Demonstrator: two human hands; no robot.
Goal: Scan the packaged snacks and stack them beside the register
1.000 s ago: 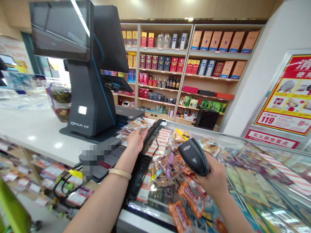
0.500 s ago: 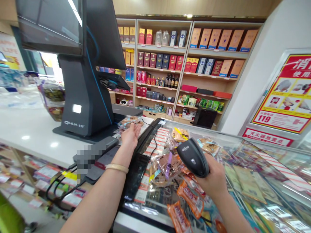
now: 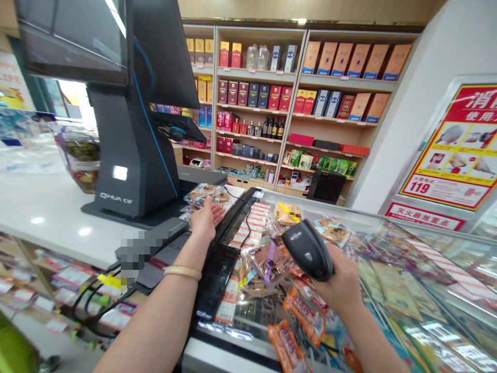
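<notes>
My right hand (image 3: 345, 280) is wrapped around a black barcode scanner (image 3: 306, 248), held above the snack packets on the glass counter. Under it lie clear-wrapped flat brown biscuits (image 3: 267, 261) with a purple strip, and orange-wrapped snacks (image 3: 305, 316) nearer to me. Beyond the scanner are a round biscuit packet (image 3: 332, 230) and one with a yellow strip (image 3: 287, 213). My left hand (image 3: 208, 220) is open, its palm partly turned up and fingers stretched out, beside clear packets of round biscuits (image 3: 205, 194) by the register. Whether it touches them I cannot tell.
A dark register stand (image 3: 134, 155) with screens rises at the left. A card terminal (image 3: 155, 254) with cables sits at the white counter's edge. A black cable (image 3: 248, 223) crosses the glass counter (image 3: 373, 217). Shelves of boxed bottles (image 3: 254, 98) stand behind.
My left hand has drawn slightly back to the left and its fingers show more stretched out. The right hand and scanner stay nearly in place.
</notes>
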